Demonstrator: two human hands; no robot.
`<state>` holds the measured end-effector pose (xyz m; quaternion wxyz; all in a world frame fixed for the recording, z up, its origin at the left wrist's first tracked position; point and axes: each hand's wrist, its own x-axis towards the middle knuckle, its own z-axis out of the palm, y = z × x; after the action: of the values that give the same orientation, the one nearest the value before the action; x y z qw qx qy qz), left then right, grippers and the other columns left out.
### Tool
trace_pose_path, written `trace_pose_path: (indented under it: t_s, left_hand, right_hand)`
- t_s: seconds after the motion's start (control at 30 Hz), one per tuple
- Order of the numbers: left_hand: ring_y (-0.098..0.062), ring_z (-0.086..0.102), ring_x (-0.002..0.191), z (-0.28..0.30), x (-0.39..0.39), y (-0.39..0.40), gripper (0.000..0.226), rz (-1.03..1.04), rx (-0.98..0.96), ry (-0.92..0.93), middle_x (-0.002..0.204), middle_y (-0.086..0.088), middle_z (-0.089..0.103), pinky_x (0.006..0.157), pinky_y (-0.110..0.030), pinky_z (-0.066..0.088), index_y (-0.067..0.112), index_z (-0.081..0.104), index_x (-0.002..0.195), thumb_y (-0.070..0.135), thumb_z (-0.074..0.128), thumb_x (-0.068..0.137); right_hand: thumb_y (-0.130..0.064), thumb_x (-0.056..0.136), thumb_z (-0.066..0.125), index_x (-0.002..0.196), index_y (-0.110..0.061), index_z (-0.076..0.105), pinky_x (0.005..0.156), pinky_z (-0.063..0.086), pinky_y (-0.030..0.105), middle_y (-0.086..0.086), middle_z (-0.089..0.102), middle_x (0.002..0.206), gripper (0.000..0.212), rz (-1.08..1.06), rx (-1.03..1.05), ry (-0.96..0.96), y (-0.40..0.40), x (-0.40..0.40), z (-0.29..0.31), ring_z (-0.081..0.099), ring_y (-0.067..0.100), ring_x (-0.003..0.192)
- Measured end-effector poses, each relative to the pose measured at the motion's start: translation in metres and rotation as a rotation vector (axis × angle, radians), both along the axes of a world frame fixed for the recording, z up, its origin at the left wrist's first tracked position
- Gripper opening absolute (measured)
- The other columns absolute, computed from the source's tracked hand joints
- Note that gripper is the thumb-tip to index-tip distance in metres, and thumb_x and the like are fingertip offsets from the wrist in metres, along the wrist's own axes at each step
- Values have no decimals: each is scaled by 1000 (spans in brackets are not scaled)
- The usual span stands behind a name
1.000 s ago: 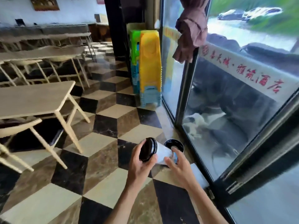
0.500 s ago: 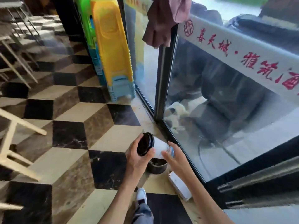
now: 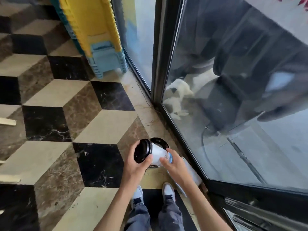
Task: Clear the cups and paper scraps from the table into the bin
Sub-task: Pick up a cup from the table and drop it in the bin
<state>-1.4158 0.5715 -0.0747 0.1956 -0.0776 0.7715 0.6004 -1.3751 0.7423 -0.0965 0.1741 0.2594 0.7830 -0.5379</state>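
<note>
A white paper cup [image 3: 157, 153] with a black lid [image 3: 142, 151] lies on its side in both my hands, directly above a small round black bin [image 3: 160, 142] on the floor. My left hand [image 3: 135, 165] grips the lid end. My right hand [image 3: 173, 164] holds the cup's base end, which carries a blue print. Most of the bin is hidden behind the cup and my hands; only its far rim and a bit of its lower wall show.
A glass door and dark frame [image 3: 160, 64] run along the right. Stacked yellow and blue plastic stools [image 3: 101, 40] stand ahead by the glass. A white flat box [image 3: 191, 174] lies by the door. My shoes [image 3: 168, 192] stand on the checkered floor.
I have stepped closer and looked down; the bin now lies right beneath the cup. Both hands keep the same hold on the cup.
</note>
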Motion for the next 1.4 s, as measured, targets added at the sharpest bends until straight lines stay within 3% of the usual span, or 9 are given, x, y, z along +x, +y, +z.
trace_pose_path:
  t_s: [0.2, 0.37, 0.47, 0.57, 0.7, 0.87, 1.13, 1.33, 1.4]
  left_hand:
    - [-12, 54, 129, -114, -13, 15, 72, 100, -94, -153, 138, 7, 58, 110, -42, 46, 35, 51, 138, 42, 74, 71]
    - [-2, 57, 123, -229, -28, 24, 68, 107, -125, -201, 132, 14, 60, 106, -33, 48, 37, 53, 135, 38, 76, 71]
    - [9, 56, 118, -295, -36, 27, 65, 84, -130, -198, 129, 21, 60, 102, -27, 48, 41, 53, 132, 39, 77, 71]
    - [2, 51, 127, -351, -41, 29, 67, 60, -165, -204, 136, 18, 56, 107, -32, 46, 44, 49, 134, 42, 76, 73]
    - [-8, 49, 132, -406, -48, 34, 69, 51, -174, -211, 140, 13, 52, 112, -43, 44, 41, 46, 138, 43, 76, 76]
    - [-9, 47, 132, -444, -56, 40, 72, 57, -206, -213, 141, 11, 49, 112, -40, 43, 37, 44, 141, 45, 75, 76]
    - [-18, 30, 146, -449, -56, 41, 76, -10, -231, -221, 156, 8, 38, 108, -35, 33, 40, 35, 147, 52, 69, 80]
    - [-12, 28, 146, -424, -63, 21, 76, 66, -191, -244, 156, 16, 34, 115, -40, 32, 46, 34, 145, 60, 65, 77]
    - [-10, 29, 144, -410, -65, 15, 78, 80, -178, -227, 155, 18, 34, 112, -37, 31, 47, 34, 145, 63, 64, 75]
  right_hand:
    - [-50, 89, 63, 147, -21, 43, 101, 44, 29, 1, 55, 142, 67, 8, -96, -126, 7, -17, -128, 54, 14, 126]
    - [-55, 90, 59, 149, -23, 38, 112, 42, 41, 2, 49, 149, 70, 25, -142, -224, 14, -28, -239, 49, 17, 134]
    - [-54, 92, 56, 150, -25, 36, 109, 42, 37, 2, 47, 150, 67, 36, -116, -270, 20, -37, -301, 49, 19, 133]
    - [-50, 94, 54, 150, -27, 36, 102, 39, 31, 2, 44, 152, 63, 66, -85, -291, 23, -44, -354, 47, 19, 134]
    - [-46, 96, 52, 150, -24, 36, 109, 41, 37, 4, 45, 151, 60, 90, -60, -299, 26, -53, -405, 46, 21, 135]
    - [-44, 97, 51, 150, -21, 38, 115, 38, 48, 6, 46, 151, 59, 101, -44, -287, 24, -64, -435, 46, 24, 137]
    - [-37, 99, 49, 151, -18, 38, 116, 35, 39, 7, 43, 155, 56, 88, -16, -269, 26, -73, -428, 41, 22, 141]
    - [-33, 100, 50, 148, -18, 42, 89, 34, 14, -4, 52, 132, 51, 71, -12, -239, 25, -80, -398, 47, 10, 124]
    - [-34, 100, 50, 149, -18, 41, 91, 34, 7, -4, 51, 139, 52, 69, -17, -221, 23, -84, -383, 46, 7, 123]
